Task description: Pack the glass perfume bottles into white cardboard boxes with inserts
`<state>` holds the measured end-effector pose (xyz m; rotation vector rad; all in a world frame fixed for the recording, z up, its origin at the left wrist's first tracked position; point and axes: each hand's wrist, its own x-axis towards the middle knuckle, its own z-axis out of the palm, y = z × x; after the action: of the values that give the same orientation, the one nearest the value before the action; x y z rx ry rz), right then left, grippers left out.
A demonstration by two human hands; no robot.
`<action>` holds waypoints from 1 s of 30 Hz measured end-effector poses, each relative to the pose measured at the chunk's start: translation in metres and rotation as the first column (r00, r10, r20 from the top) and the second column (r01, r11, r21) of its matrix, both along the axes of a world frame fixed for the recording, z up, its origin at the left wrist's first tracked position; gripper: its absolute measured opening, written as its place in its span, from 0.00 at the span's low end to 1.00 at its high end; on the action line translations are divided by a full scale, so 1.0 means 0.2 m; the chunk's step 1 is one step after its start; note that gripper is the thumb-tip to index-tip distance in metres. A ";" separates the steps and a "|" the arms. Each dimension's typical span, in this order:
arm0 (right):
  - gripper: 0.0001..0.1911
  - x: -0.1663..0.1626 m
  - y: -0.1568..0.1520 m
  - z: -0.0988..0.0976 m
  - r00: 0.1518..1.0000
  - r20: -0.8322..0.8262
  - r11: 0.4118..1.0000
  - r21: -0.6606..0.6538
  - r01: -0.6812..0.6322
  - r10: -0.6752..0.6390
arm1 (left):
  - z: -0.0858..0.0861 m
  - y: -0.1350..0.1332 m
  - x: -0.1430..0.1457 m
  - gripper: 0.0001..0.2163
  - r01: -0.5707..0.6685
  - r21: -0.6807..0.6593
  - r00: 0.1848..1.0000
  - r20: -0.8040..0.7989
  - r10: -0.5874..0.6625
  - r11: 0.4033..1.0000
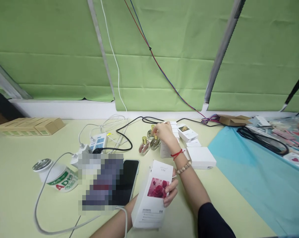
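Observation:
My left hand (171,192) is wrapped round a white carton (155,211) with a rose picture, held tilted at the front; its fingers show on the carton's right side. Farther off, my right hand (164,134) is closed at the gold cap of a small glass perfume bottle (155,144), its fingertips partly covering the cap. Right beside it stands another perfume bottle (144,146) with pinkish liquid and a gold cap. A third perfume bottle (150,133) is just behind. White cartons (166,150) stand behind my right wrist.
A phone (127,181) lies left of the carton, near a white bottle on its side (62,178) and a power strip (99,142) with cables. To the right are a flat white box (201,157) and blue sheeting (238,172). Brown boxes (30,126) line the back left.

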<state>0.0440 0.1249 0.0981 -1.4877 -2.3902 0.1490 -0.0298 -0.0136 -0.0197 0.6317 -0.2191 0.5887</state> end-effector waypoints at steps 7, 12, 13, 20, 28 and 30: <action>0.09 0.00 0.02 -0.01 0.997 -0.041 0.998 -0.022 0.059 -0.060 | 0.08 -0.02 -0.01 0.10 -0.084 -0.010 0.991 -0.110 0.083 0.996; 0.07 -0.01 0.02 -0.03 0.995 -0.086 0.998 -0.003 0.059 -0.059 | 0.08 0.00 -0.01 0.14 -0.027 0.027 0.995 -0.091 0.029 0.999; 0.07 -0.01 0.03 -0.03 0.994 -0.093 0.998 0.000 0.061 -0.061 | 0.07 0.01 -0.01 0.14 -0.022 0.028 0.996 -0.088 0.024 0.999; 0.06 -0.01 0.00 0.00 0.996 0.004 0.996 -0.005 0.088 -0.088 | 0.08 -0.02 -0.01 0.09 -0.060 0.021 0.993 -0.096 0.062 0.998; 0.14 -0.04 -0.01 -0.02 0.991 0.101 0.996 0.021 0.087 -0.089 | 0.09 -0.02 0.00 0.13 -0.055 0.026 0.996 -0.071 0.057 0.998; 0.14 -0.05 0.00 -0.04 0.990 0.107 0.996 0.027 0.089 -0.091 | 0.09 -0.02 0.00 0.13 -0.056 0.011 0.995 -0.079 0.057 0.998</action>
<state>0.0339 0.1252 0.0906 -1.6286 -2.3934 0.0216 -0.0290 -0.0169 -0.0021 0.6699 -0.1301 0.6160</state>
